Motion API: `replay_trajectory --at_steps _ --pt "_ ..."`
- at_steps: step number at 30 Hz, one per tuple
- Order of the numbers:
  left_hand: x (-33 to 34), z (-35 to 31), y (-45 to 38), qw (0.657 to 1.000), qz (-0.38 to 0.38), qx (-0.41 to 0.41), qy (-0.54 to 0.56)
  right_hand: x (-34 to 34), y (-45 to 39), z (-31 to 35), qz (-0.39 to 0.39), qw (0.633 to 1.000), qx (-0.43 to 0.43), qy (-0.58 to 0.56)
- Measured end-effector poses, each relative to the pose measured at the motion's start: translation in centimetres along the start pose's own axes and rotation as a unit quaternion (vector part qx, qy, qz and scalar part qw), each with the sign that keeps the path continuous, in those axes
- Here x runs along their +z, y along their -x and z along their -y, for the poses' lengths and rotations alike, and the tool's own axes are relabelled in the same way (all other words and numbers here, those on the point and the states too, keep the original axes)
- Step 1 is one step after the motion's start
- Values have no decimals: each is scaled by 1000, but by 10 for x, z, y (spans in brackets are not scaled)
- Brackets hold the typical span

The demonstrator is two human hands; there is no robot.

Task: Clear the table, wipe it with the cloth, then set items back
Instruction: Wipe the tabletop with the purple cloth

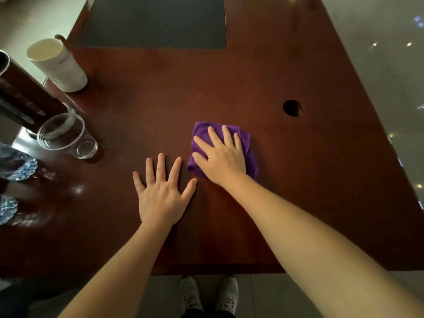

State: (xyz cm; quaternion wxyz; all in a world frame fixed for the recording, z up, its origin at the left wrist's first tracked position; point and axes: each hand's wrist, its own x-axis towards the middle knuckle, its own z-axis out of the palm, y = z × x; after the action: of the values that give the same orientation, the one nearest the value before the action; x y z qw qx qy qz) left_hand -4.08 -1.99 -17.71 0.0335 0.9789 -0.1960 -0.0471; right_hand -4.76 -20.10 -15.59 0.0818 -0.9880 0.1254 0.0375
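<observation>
A folded purple cloth (246, 143) lies on the dark wooden table (286, 191), right of centre. My right hand (221, 154) presses flat on top of it, fingers spread, covering most of it. My left hand (161, 191) rests palm-down on the bare wood just left of the cloth, fingers apart and holding nothing. Along the left edge stand a white cup (58, 64), a clear plastic cup (66, 136), a tall dark cylinder (25, 95) and two clear water bottles (17, 166).
A dark grey mat (156, 21) lies at the far side of the table. A round cable hole (292, 108) sits right of the cloth. The near table edge runs above my white shoes (208, 294). Pale floor lies to the right.
</observation>
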Motion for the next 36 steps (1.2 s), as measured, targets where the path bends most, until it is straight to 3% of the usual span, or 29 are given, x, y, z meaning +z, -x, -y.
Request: replay_trajectory --at_steps 3,6,11,16,26,31,36 --pt "0 0 0 1000 -4 -2 2 0 24 -23 5 999 -45 5" --pt "0 1 1 1000 -2 -2 5 -1 47 -50 3 1000 -27 2" --pt "0 1 2 1000 3 -6 7 -7 65 -113 -45 990 135 0" --pt "-2 0 2 1000 3 -7 11 -20 77 -182 -40 943 329 -6" --pt "-1 0 2 1000 0 -6 7 -25 32 -157 -49 888 455 -40" --pt "0 -1 2 1000 -2 -6 13 -18 -14 -91 -59 926 372 -40" --pt "0 0 2 1000 -2 -7 7 -6 -26 -7 -47 988 145 -35"
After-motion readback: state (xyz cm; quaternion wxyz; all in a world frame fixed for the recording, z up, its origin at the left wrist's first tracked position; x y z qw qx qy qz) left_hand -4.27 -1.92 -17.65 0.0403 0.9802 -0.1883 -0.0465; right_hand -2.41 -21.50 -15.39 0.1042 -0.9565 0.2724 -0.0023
